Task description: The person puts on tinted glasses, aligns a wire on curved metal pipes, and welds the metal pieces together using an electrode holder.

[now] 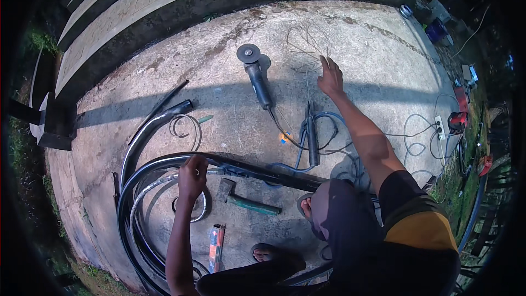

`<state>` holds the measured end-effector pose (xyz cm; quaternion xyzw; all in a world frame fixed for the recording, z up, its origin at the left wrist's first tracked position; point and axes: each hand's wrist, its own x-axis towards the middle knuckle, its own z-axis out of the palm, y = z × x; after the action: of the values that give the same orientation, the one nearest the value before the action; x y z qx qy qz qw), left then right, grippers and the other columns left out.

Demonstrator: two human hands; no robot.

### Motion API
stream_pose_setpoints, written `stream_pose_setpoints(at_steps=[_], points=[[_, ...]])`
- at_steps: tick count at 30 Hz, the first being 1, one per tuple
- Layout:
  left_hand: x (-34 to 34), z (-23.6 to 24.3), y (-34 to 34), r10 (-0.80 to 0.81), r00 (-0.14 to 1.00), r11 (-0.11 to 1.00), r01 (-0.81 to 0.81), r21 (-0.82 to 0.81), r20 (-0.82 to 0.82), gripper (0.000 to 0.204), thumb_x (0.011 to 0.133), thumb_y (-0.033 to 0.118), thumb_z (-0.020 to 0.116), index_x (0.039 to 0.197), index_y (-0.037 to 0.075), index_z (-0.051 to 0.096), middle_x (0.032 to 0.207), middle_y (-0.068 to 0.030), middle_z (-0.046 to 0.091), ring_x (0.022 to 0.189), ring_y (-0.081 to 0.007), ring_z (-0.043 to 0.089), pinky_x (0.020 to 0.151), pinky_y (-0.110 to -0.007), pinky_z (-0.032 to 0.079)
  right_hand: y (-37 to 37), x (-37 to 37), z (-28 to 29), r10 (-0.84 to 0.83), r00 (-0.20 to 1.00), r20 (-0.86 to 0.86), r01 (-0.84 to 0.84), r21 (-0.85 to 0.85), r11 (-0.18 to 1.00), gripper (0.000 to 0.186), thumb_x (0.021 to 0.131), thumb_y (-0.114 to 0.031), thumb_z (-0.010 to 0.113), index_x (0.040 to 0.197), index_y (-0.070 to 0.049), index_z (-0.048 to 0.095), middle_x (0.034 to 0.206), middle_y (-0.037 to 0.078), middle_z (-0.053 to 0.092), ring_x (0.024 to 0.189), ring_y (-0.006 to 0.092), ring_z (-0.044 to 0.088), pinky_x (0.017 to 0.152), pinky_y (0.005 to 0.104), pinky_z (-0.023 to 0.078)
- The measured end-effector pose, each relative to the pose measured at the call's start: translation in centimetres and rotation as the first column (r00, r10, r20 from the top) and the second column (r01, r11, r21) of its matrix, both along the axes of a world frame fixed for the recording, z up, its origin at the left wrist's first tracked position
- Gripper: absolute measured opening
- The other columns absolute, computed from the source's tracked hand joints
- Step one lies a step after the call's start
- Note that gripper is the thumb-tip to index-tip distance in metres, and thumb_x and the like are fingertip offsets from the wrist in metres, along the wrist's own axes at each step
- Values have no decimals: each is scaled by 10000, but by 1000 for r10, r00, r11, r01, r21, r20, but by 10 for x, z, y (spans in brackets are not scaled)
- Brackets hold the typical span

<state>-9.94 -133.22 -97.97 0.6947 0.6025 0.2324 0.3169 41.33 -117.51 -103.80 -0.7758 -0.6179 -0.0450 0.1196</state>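
Forming loose loops, thin wire [305,51] appears unsecured; whether right hand [330,78] or curled left hand [192,176] grasps anything cannot be told.

We look down from the person's head, through the left one of two wide fisheye cameras worn side by side. Our view is upright, its left being the person's left, and it faces forward and steeply down onto the floor [219,104]. Nearest us, the knee [338,203] and right sleeve [419,230] loom large at the lower right. Farther off come the left hand [192,176], left of centre, and the right hand [331,78], higher up. The steps [142,11], well away at upper left, bow into a curve toward our round, dark rim.
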Motion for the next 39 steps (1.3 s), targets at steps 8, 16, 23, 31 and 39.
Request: stream_pose_setpoints(at_steps=[8, 16, 23, 31, 39], points=[[14, -47, -4, -256, 966, 964, 254, 75, 19, 89, 866, 21, 635, 954, 13, 645, 903, -152, 693, 797, -334, 701, 671, -392, 550, 42, 59, -39, -25, 991, -129, -16, -311, 950, 434, 799, -312, 739, 1193, -139, 675, 1248, 224, 638, 1184, 333, 610, 965, 418, 502], [-29, 0, -29, -67, 989, 987, 85, 135, -131, 128, 814, -9, 634, 933, 33, 655, 867, -133, 700, 759, -294, 704, 662, -383, 551, -101, 124, 80, 190, 976, -111, -215, -306, 927, 222, 855, -210, 639, 829, 5, 687, 669, 188, 618, 564, 245, 622, 583, 393, 482], [80, 74, -22, -237, 965, 890, 261, 374, -111, 735, 789, 384, 820, 1368, 58, 509, 1312, -242, 561, 1223, -408, 570, 980, -483, 492, -214, 4, 181, 467, 753, -464, -263, 438, 859, 180, 969, -134, 629, 945, 39, 671, 700, 79, 613, 571, 122, 517, 559, 264, 394], [146, 158, -35, -147, 779, 973, 226, -53, 610, 593, 903, 385, 732, 1273, -39, 543, 876, -139, 702, 848, -215, 711, 754, -341, 551, -129, -120, 191, 821, 37, -570, -588, 652, 479, 250, 910, -227, 730, 1037, -14, 697, 816, 63, 684, 685, 162, 646, 621, 287, 493], [0, 171, -89, 328, 943, 912, -303, 278, -48, 452, 1017, 426, 543, 882, 10, 658, 543, 81, 370, 471, -29, 306, 468, -242, 187, 55, 22, -17, 324, 731, -600, -329, 107, 938, 605, 825, -231, 748, 1386, -119, 550, 1281, 156, 638, 1165, 262, 634, 996, 396, 512]])
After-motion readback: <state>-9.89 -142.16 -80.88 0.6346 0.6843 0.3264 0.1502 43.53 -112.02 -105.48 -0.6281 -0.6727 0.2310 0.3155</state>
